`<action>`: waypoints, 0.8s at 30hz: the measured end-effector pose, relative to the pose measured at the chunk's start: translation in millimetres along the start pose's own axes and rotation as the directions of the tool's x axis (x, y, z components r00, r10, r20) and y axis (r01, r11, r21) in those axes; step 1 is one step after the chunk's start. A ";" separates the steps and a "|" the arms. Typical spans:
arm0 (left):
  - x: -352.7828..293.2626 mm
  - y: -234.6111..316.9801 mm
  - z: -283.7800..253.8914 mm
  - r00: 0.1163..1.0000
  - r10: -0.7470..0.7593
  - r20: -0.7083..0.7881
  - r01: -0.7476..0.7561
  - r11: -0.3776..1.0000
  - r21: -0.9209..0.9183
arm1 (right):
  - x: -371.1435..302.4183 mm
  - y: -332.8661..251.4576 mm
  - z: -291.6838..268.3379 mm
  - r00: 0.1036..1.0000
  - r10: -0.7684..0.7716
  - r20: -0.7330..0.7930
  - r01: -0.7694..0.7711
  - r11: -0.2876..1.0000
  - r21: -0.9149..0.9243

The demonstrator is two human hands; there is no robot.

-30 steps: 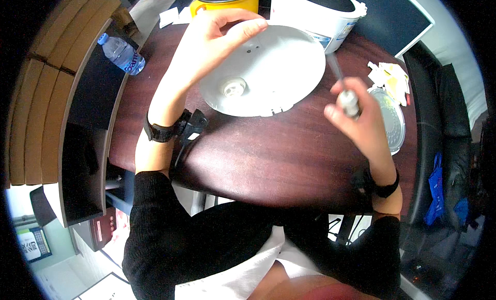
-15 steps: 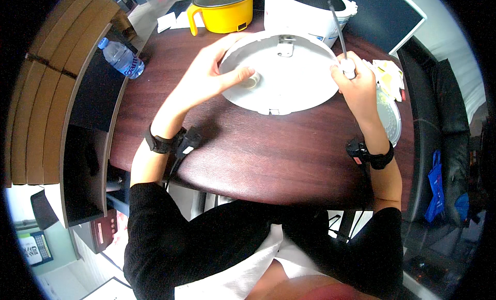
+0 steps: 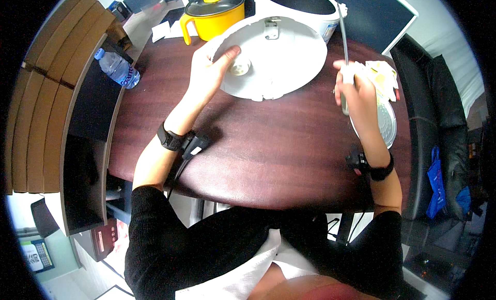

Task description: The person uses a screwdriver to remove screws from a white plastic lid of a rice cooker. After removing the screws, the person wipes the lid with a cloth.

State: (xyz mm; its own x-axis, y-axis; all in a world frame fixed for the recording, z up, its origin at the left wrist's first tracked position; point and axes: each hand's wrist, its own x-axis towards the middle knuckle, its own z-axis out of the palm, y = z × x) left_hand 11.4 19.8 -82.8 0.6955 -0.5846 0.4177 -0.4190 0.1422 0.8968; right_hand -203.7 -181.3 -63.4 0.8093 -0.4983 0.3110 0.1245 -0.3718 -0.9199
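My left hand grips the left rim of a round white plastic lid cover, its thumb on the inner face beside a small round fitting. The cover is held tilted above the table, its hollow side toward me; a metal bracket shows near its far edge. To the right, apart from the cover, my right hand is closed round the pale handle of a screwdriver, whose long metal shaft points up and away. Below that hand lies a round, dimpled grey-white disc, partly hidden by my wrist.
Behind the cover stand a yellow pot with a glass lid and a white rice cooker body. Crumpled yellow-and-white wrapping lies on the right of the brown table. A water bottle is at the left edge.
The cover has moved up and left with my left hand. My right hand has come away from the cover's right rim, and the screwdriver now stands apart from it, handle showing more.
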 end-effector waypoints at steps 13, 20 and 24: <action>8.6 -5.9 12.5 0.999 0.033 0.039 -0.035 0.998 0.045 | -52.3 -9.3 42.7 0.804 0.315 0.504 -0.566 0.665 0.488; 5.1 -0.1 11.5 0.999 -0.024 0.035 0.022 0.998 0.051 | -45.9 3.2 54.3 0.839 0.185 0.511 -0.512 0.586 0.628; 4.8 -1.7 11.0 0.999 0.007 0.039 -0.009 0.999 0.049 | -44.7 4.0 54.6 0.814 0.214 0.539 -0.545 0.600 0.586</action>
State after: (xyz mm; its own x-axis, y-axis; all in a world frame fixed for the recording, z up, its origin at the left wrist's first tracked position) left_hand 9.0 7.9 -83.9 0.6697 -0.6140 0.4177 -0.4531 0.1078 0.8849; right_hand -208.0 -117.7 -94.1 0.9954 -0.0630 -0.0726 -0.0306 0.5074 -0.8612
